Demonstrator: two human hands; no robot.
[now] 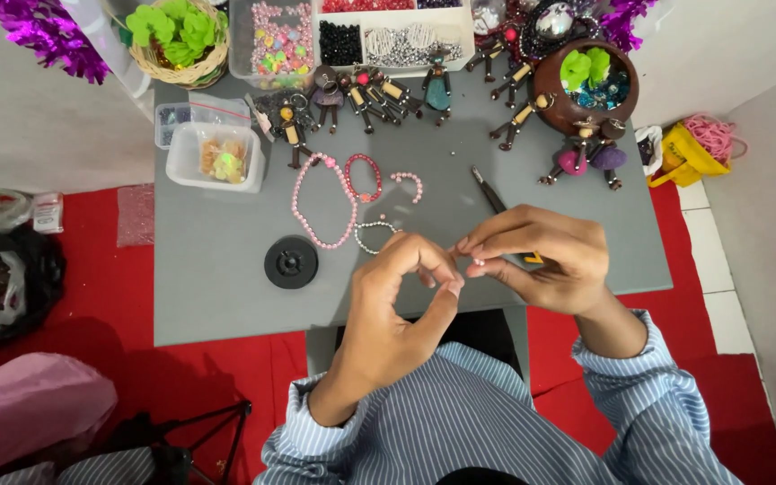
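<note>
Fig.: your left hand & right hand pinch a small bead btwn fingertips, above the grey table. Risk: grip slackens, bead likely drops, rolls toward the pink bracelet or black spool.

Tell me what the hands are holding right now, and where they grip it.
The right hand pinches a small pale bead at its fingertips. The left hand meets it fingertip to fingertip; whether it holds a thread or anything else is too small to tell.

Pink bead necklace, black spool, bead figurines, clear plastic tub on grey table.
</note>
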